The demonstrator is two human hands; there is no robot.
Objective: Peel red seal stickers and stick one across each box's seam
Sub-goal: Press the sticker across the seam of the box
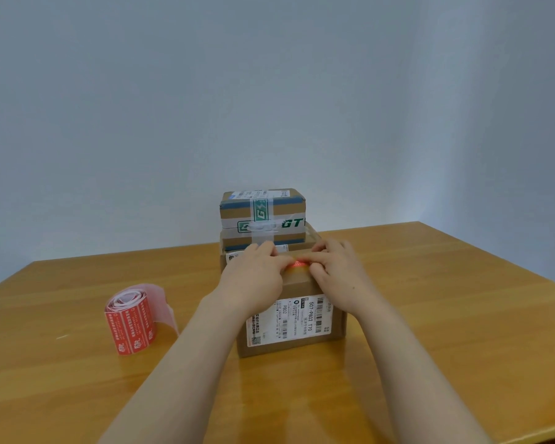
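A brown cardboard box [297, 344] with a white shipping label on its front stands near me at the table's middle. A red seal sticker [298, 266] lies on the box's top, mostly hidden by fingers. My left hand [253, 277] and my right hand [337, 274] rest on the box top, and their fingertips meet on the sticker and press it down. Behind it stands another brown box [313, 233] with a smaller box with green and white tape [263, 213] stacked on it. A roll of red seal stickers [130, 322] stands upright at the left.
The wooden table [446, 315] ends at the right and at the far side against a pale wall. A loose tail of pink backing paper [164, 306] curls off the roll towards the boxes.
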